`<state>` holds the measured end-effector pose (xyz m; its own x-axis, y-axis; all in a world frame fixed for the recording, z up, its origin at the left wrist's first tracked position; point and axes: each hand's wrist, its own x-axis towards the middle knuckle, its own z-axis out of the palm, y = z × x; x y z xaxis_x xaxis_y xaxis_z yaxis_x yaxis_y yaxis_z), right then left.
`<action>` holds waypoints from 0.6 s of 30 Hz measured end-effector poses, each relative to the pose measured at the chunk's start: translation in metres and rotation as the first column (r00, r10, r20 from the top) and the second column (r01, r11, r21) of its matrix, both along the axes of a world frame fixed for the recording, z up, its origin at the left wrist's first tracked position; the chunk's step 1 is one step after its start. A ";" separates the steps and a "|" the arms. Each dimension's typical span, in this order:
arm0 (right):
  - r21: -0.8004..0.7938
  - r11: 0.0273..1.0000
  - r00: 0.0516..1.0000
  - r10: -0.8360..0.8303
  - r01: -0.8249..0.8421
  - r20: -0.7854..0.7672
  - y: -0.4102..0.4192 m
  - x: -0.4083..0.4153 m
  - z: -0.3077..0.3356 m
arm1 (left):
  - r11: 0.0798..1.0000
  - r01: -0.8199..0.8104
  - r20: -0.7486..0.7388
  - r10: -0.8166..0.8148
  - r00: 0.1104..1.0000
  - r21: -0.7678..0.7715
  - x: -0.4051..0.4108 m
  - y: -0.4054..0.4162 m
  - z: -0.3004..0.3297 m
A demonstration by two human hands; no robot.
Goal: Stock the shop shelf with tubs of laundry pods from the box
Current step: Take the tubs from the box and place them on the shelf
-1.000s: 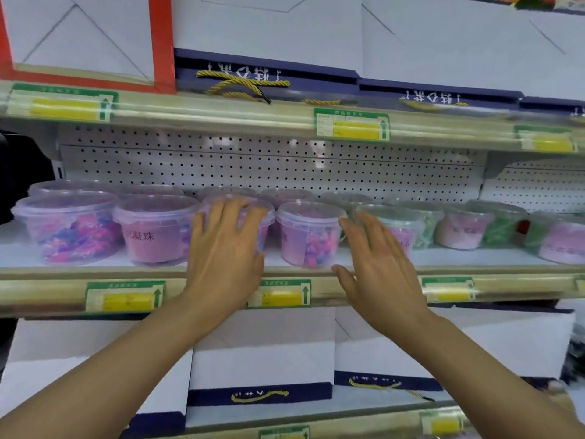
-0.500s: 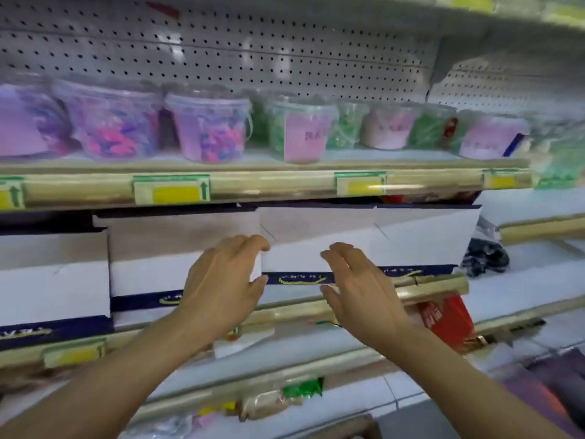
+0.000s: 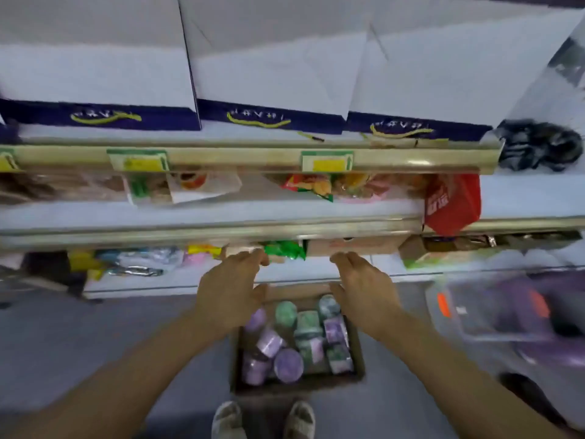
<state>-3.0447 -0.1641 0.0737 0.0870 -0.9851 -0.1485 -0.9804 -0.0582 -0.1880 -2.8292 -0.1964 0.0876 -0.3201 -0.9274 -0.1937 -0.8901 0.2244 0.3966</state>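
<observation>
**shelfwatcher:** Cardboard box point(image 3: 297, 386) on the floor right at the person's feet point(image 3: 264, 419), open at the top, with a jumble of small round tubs point(image 3: 286, 364) inside. Lilac ones mostly on the left, green ones toward the right and back, some upright, some tipped on their sides. Lids look see-through-ish but it's blurry, so no idea what the labels say.

**aisle9:** And the hands? Holding anything?

**shelfwatcher:** Nope, both are bare. Left hand point(image 3: 226, 294) and right hand point(image 3: 367, 288) hang over the far end of the box, palms facing each other, fingers loosely curved with nothing between them. My guess is they're spaced like that to come down either side of a tub, or take one each. No contact yet that I can see.

**aisle9:** Why park the box there?

**shelfwatcher:** Probably so it's a straight bend-and-lift in front of the shelving. Beyond the hands is a low shelf of mixed packets, including a green packet point(image 3: 285, 249). Above that is a shelf rail point(image 3: 240, 158) with yellow price tags point(image 3: 326, 161), a red bag point(image 3: 452, 202) hanging off the right end. Furthest up, white boxes with navy bands point(image 3: 269, 120) in a row. The shelf the tubs go on isn't in view from here.
</observation>
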 end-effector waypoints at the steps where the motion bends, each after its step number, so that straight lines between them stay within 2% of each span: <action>1: 0.050 0.999 1.000 -0.020 0.020 0.010 0.007 -0.005 -0.014 | 0.999 -0.015 0.006 0.014 1.000 0.050 -0.001 0.006 -0.015; 6: 0.239 0.964 0.993 -0.121 0.117 0.002 0.033 -0.019 -0.087 | 0.968 -0.023 0.051 0.011 0.999 0.248 0.004 0.028 -0.094; 13: 0.406 0.891 0.978 -0.204 0.202 -0.039 0.056 -0.018 -0.191 | 0.925 -0.065 0.091 0.033 0.995 0.374 0.016 0.048 -0.206; 18: 0.488 0.833 0.962 -0.270 0.260 -0.052 0.065 -0.022 -0.282 | 0.906 -0.038 0.083 0.003 0.997 0.421 0.007 0.052 -0.294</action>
<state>-3.0670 -0.0993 -0.2083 -0.1593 -0.7722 -0.6150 -0.9413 0.3067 -0.1413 -2.8226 -0.1446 -0.2061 -0.2696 -0.7597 -0.5918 -0.9250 0.0333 0.3786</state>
